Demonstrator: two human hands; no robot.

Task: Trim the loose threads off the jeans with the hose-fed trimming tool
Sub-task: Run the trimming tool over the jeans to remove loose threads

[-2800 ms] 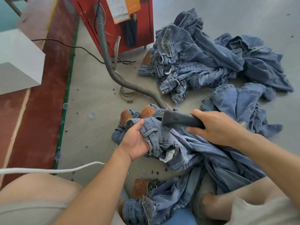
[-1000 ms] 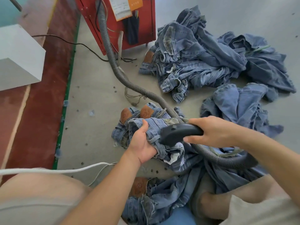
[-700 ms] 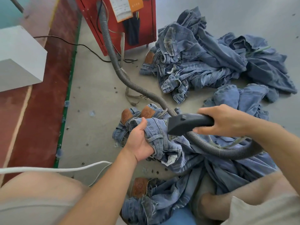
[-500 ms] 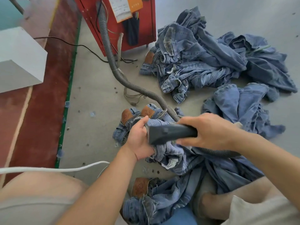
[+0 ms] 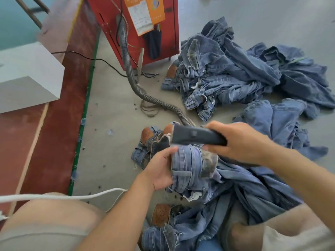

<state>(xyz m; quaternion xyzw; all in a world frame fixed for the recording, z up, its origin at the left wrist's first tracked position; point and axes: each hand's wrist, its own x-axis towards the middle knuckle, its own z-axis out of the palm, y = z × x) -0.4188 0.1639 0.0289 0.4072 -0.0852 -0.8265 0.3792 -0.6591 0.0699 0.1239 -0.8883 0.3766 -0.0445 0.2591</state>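
A pair of blue jeans (image 5: 192,165) lies bunched on the floor between my knees. My left hand (image 5: 160,169) grips its waistband and holds the fabric up. My right hand (image 5: 237,142) is closed around the dark grey trimming tool (image 5: 195,136), whose head sits just above the raised waistband edge, close to my left thumb. The tool's ribbed grey hose (image 5: 145,95) runs across the floor to the red machine (image 5: 139,24) at the back.
A large heap of jeans (image 5: 244,73) lies at the back right, another crumpled pair (image 5: 275,122) at right, more jeans (image 5: 174,230) near my feet. A white cord (image 5: 59,196) crosses my left knee. A red raised floor strip (image 5: 54,124) and white box (image 5: 27,75) stand at left.
My right hand has lifted the trimming tool up and over the waistband. My left hand has turned and raised the fabric, showing its inside. The hose loop beside my right arm is now hidden.
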